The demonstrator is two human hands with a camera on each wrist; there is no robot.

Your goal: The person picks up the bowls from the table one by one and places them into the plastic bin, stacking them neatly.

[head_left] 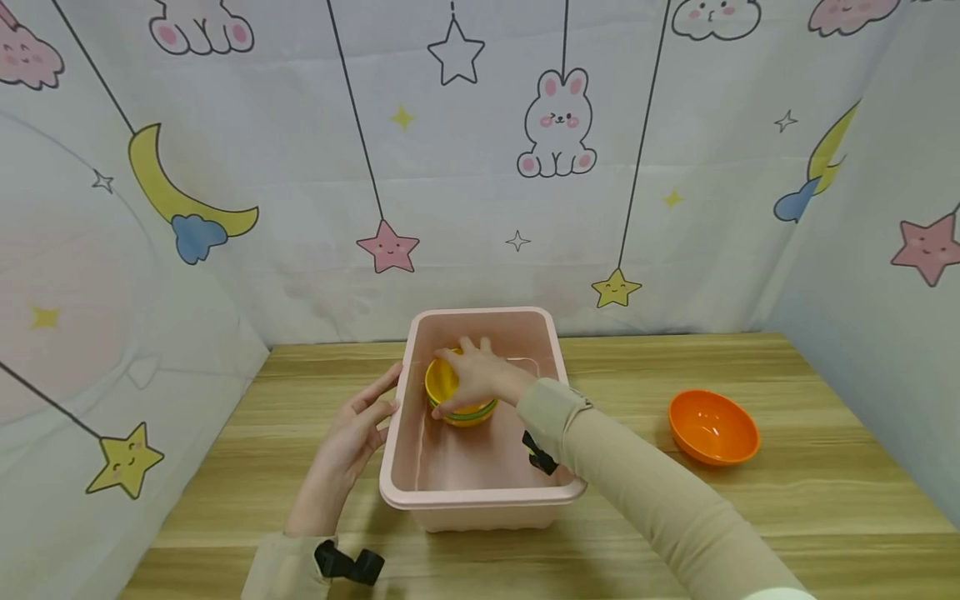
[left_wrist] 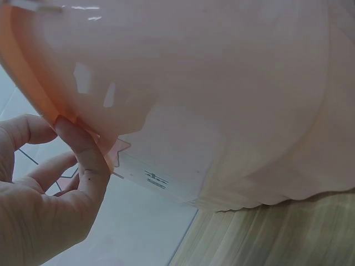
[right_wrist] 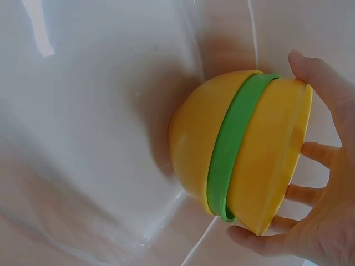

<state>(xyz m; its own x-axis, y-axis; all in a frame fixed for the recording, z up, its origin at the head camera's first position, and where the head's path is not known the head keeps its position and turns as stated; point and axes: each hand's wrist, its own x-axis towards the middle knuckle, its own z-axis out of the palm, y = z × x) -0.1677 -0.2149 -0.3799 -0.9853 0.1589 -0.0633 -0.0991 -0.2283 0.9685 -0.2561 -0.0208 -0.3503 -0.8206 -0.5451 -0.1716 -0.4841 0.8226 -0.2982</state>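
Observation:
A pink plastic bin (head_left: pixel 480 498) stands on the table. In it, near the far left corner, is a nested stack of bowls: a yellow bowl (right_wrist: pixel 272 158) on top, a green bowl (right_wrist: pixel 236 138) whose band shows, and another yellow bowl (right_wrist: pixel 194 133) below. My right hand (head_left: pixel 480 377) reaches in from above and grips the top bowl, thumb and little finger at opposite sides of its rim. Outside the bin, my left hand (head_left: pixel 352 437) touches the left rim with thumb and fingertips, which the left wrist view shows close up.
An orange bowl (head_left: pixel 714 427) sits upright on the wooden table (head_left: pixel 630 533) to the right of the bin. A white cloth (head_left: pixel 480 208) with cartoon prints hangs behind and along both sides. Dark wrist cameras (head_left: pixel 348 563) are strapped to both sleeves.

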